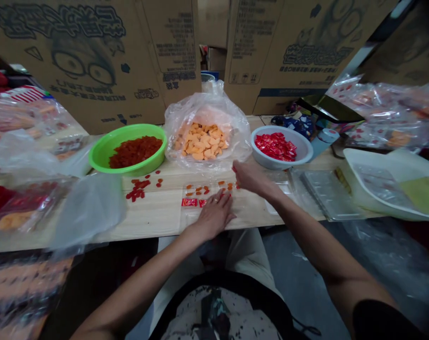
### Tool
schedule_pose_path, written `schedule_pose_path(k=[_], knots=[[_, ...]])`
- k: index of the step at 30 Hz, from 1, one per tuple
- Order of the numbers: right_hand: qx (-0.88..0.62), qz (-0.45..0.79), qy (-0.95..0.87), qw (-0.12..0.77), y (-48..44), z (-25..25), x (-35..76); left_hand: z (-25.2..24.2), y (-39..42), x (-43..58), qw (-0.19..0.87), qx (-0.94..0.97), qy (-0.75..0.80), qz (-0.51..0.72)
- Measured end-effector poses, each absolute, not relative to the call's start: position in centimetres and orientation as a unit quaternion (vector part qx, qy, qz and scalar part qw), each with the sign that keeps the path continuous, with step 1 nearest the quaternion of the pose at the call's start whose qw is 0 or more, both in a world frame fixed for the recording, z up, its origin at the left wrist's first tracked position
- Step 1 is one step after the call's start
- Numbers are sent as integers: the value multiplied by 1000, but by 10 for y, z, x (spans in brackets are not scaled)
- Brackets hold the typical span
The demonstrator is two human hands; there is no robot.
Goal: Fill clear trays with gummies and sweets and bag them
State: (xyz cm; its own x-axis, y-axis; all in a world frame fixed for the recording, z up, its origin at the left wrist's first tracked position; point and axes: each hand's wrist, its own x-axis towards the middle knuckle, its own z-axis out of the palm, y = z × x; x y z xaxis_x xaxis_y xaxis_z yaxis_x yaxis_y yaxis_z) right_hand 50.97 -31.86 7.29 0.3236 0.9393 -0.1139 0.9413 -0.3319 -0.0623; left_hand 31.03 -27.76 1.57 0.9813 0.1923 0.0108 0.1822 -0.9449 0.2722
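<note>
Orange and red pieces lie in short rows on a clear plastic tray near the front edge of the pale wooden worktop. They are small and glossy, though too blurred to tell exactly what they are. The left hand lies across the tray's near side, its fingers spread and pressing flat; the right hand is just beyond the rows, its fingers close together, but whether they pinch a piece I cannot tell. Loose red pieces sit just beside the tray, below a green bowl, a clear plastic bag of orange pieces and a white bowl of red ones. The likely trouble, I judge, is a slip — pressure on one edge could tip the thin tray, and a careless sleeve could scatter pieces over the worktop's edge.
</note>
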Motion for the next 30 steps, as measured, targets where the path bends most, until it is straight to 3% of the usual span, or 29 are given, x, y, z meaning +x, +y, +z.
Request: schedule_pose_path(k=[5, 14, 20, 30], knots=[[802, -76, 591, 41, -381, 49, 483, 5, -291, 301, 119, 988, 92, -21], [778, -28, 621, -90, -420, 27, 469, 12, -291, 296, 134, 986, 87, -54], [738, -37, 666, -102, -415, -13, 458, -3, -287, 294, 117, 988, 93, -36], [757, -90, 644, -56, -396, 23, 483, -3, -282, 299, 118, 988, 99, -30]])
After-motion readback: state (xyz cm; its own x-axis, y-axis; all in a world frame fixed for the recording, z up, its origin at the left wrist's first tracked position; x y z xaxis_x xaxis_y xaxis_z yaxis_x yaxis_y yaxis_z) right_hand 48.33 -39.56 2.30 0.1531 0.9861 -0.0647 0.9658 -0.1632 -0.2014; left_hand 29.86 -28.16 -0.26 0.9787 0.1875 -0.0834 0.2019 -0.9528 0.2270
